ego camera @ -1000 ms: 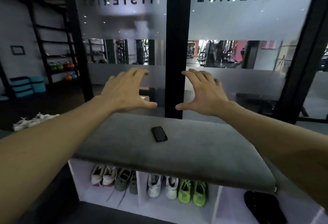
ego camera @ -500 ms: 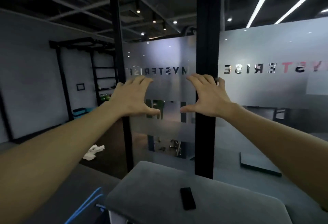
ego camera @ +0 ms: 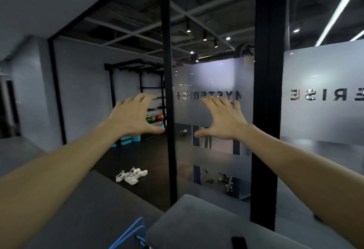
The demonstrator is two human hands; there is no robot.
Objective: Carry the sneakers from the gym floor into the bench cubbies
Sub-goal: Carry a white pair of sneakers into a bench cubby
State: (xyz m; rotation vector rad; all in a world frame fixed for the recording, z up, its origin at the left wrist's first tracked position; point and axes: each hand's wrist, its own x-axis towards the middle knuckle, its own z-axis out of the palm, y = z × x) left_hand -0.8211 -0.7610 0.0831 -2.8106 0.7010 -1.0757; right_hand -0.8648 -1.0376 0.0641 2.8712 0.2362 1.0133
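A pair of white sneakers (ego camera: 131,175) lies on the dark gym floor beyond the doorway, left of a black post. The grey padded bench top (ego camera: 197,223) fills the bottom of the view; its cubbies are out of sight below. My left hand (ego camera: 136,116) and my right hand (ego camera: 222,118) are stretched out in front of me at chest height, fingers spread and empty, thumbs pointing toward each other. Both hands are far above and in front of the sneakers and touch nothing.
A frosted glass wall (ego camera: 212,99) with black posts (ego camera: 167,110) stands behind the bench. A black phone (ego camera: 239,242) lies on the bench top. A blue frame (ego camera: 128,233) sits left of the bench. A rack with coloured balls (ego camera: 155,117) and teal blocks (ego camera: 130,139) stand at the back.
My view has lifted and turned left: the bench cubbies dropped out of sight and the white sneakers came nearer the centre. Both hands stay open and held out the same way.
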